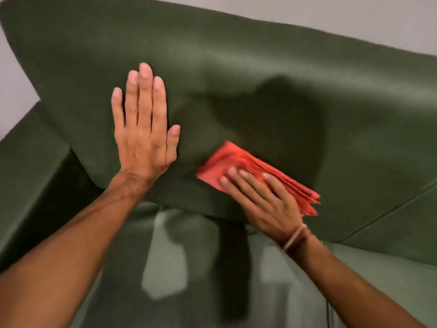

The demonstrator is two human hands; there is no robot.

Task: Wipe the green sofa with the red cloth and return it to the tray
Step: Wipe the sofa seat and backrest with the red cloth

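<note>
The red cloth (238, 162) lies folded into a thick, many-layered pad against the lower part of the sofa's back cushion (236, 55), just above the seam where that cushion meets the seat (272, 268). The right hand (262, 200) lies on top of it, fingers stretched out and close together, palm pressing the pad flat to the fabric; it pins the cloth rather than pinching it, and its blur suggests a stroke is in progress. The loose layered edges fan out past the heel of that hand, toward the right. The cloth looks light, soft and limp, so it will likely slide easily over the upholstery but may unfold or bunch if it is pushed only from one edge; a flat palm over the middle seems the safest hold for wiping, and for carrying it later, a pinch through all the layers near the folded side should keep it together. The left hand (144, 129) rests well to the left of the cloth, spread open and flat on the same cushion, holding nothing, probably to steady the cushion. A thin band (295, 236) circles the right wrist. The armrest (26, 166) stands at the far left. The tray is not in view, so wiping appears to be the current step, with the return still to come.
</note>
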